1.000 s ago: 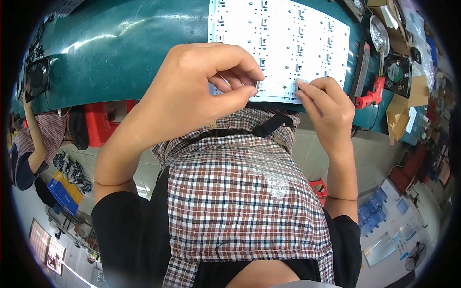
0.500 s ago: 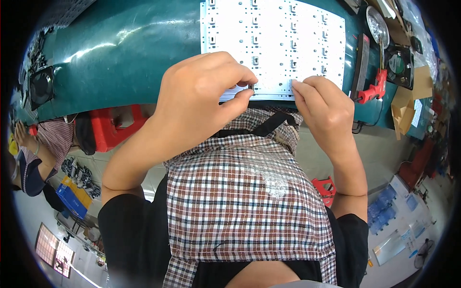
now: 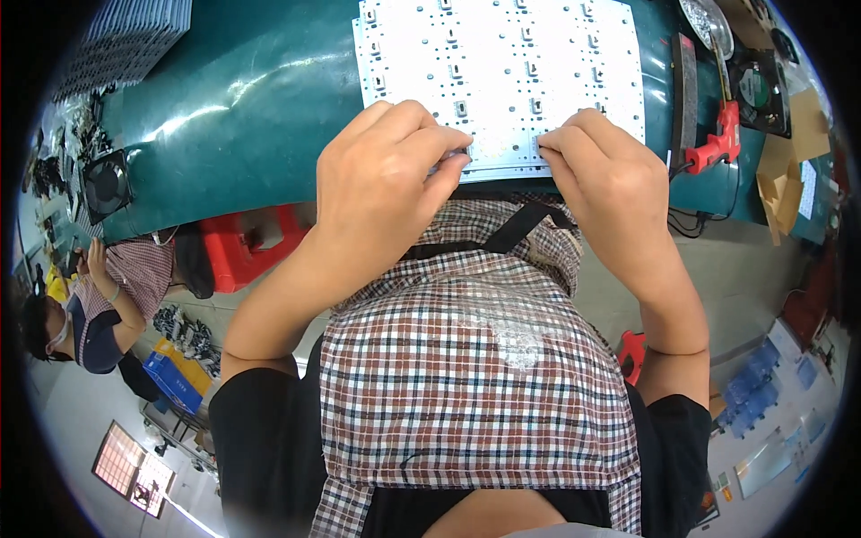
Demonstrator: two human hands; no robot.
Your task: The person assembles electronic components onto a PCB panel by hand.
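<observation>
A white circuit panel [image 3: 493, 85] lies at the table's near edge, with at least one more sheet beneath it. Rows of small metal-framed slide switches [image 3: 462, 108] with dark centres stand on it. My left hand [image 3: 386, 179] is at the panel's near edge, thumb and forefinger pinched on a small part like those switches, mostly hidden by the fingertips. Further right, my right hand [image 3: 614, 184] touches the panel with thumb and forefinger pressed together. A tiny dark spot shows at its fingertips, too small to make out.
The green table [image 3: 242, 125] carries a stack of panels [image 3: 130, 40] and a black fan [image 3: 108, 186] at left. At right are a red-handled tool [image 3: 717, 143], a metal dish [image 3: 708, 22], another fan [image 3: 760, 90] and cardboard [image 3: 789, 179]. A co-worker [image 3: 103, 309] sits at left.
The whole view has shifted slightly, so more of the table's left side and the co-worker shows. Both hands stay pinched at the panel's near edge; the part in my left fingers is now less visible.
</observation>
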